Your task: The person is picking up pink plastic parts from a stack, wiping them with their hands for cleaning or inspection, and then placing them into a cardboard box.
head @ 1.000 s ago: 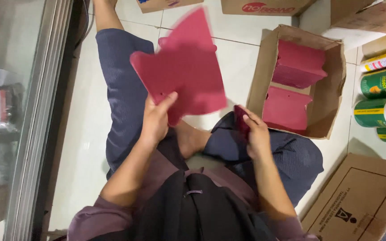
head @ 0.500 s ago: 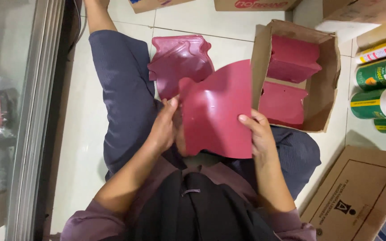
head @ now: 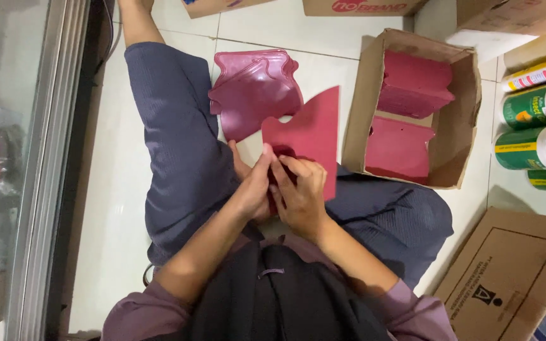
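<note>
Left hand (head: 253, 189): closed on lower left edge of one red sheet (head: 308, 136), held over lap.
Red pile (head: 254, 91): on floor tiles between knees, count of layers unclear.
Right hand (head: 299, 192): pinching same sheet, touching left hand.
Open box (head: 358, 113): two red stacks inside.
Cans (head: 535, 129): at least four, lying far right.

Green cans (head: 535, 129) beside flat cardboard box (head: 513, 275) on tiled floor (head: 115, 208)
</note>
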